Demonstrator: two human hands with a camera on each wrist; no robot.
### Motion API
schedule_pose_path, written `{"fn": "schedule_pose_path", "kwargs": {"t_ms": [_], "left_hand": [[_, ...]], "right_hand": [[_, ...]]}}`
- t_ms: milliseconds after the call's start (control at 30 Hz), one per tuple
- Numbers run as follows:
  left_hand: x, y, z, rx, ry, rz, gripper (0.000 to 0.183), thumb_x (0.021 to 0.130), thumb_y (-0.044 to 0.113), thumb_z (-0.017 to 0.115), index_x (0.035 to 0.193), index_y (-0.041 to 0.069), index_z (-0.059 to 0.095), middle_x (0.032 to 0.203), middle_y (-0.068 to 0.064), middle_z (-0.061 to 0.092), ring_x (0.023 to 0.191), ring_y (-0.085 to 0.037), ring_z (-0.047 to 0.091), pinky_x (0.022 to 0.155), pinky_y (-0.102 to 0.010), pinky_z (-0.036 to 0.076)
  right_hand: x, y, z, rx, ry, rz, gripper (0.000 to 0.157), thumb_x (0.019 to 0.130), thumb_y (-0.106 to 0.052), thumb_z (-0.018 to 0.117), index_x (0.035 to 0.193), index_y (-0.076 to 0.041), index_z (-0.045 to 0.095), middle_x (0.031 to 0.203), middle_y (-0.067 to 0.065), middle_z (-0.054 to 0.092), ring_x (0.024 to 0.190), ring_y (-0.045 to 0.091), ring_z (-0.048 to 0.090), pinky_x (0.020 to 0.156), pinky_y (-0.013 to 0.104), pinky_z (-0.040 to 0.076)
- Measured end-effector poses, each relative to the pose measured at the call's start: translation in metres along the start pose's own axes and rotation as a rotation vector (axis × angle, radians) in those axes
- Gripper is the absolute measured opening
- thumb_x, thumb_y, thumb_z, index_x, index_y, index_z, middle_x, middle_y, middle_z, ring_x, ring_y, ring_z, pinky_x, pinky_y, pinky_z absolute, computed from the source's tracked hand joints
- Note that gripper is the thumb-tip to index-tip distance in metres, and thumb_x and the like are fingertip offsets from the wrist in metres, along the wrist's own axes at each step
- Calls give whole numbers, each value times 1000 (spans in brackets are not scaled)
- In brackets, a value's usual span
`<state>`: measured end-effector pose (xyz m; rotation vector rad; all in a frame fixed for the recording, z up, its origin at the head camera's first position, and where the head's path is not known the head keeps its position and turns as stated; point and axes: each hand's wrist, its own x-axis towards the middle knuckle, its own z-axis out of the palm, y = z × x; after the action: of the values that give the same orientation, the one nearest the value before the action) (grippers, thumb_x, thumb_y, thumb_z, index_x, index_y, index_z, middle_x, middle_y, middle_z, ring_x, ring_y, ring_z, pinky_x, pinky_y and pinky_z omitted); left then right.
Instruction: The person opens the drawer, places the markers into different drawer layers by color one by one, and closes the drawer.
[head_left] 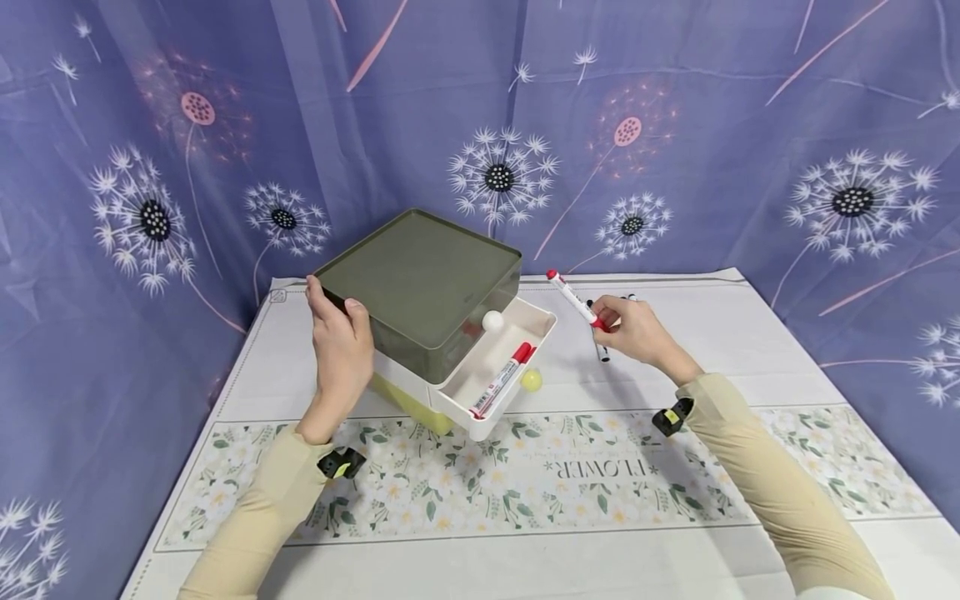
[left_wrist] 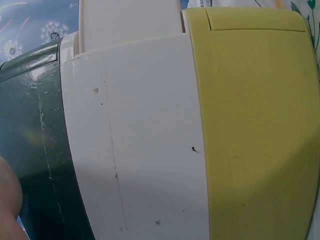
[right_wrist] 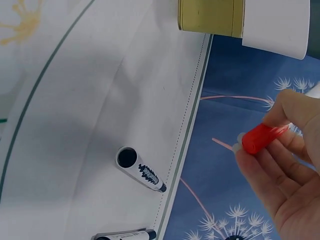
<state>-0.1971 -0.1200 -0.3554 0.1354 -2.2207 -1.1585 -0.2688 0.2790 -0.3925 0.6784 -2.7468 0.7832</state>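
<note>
Centre-right: yellow ball point(head_left: 531, 381), black markers point(head_left: 603, 353) part-hidden by right fingers point(head_left: 619, 307) (red marker point(head_left: 573, 298) pinched); white ball point(head_left: 492, 322), second marker point(head_left: 497, 387) contained in drawer point(head_left: 493, 350); box point(head_left: 420, 279) touched by extended left fingers point(head_left: 321, 308).

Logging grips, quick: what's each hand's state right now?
Left hand: open, touching the box.
Right hand: closed, holding a red-and-white marker.

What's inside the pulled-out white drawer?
In the white drawer, a red-capped marker lies near the front; red beside it may be another. The rear is covered by the dark green section, so unseen.
</note>
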Motion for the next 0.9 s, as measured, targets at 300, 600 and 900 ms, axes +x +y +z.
{"fn": "schedule_pose_path", "kwargs": {"t_ms": [300,600,900], "left_hand": [[1,-1,1,-6,5,12,63,96,30,29,145,-3,7,150,-26,14,126,-44,36,104,-48,31],[1,-2,2,-2,12,15,63,96,30,29,146,-2,7,149,-26,14,128,-42,35,104,-47,31],[1,-2,2,-7,20,24,62,96,29,29,145,-3,8,149,-27,15,127,-43,36,103,-48,31]], "right_hand": [[0,-6,-2,42,-10,-68,19,74,-3,65,91,-9,61,76,3,66,72,14,62,66,30,54],[2,-11,-4,26,-4,-152,21,70,0,64,89,-9,61,75,0,64,71,12,60,65,29,54],[3,-11,-2,24,-11,-191,22,69,1,63,88,-9,61,76,-1,63,71,12,61,65,28,54]]}}
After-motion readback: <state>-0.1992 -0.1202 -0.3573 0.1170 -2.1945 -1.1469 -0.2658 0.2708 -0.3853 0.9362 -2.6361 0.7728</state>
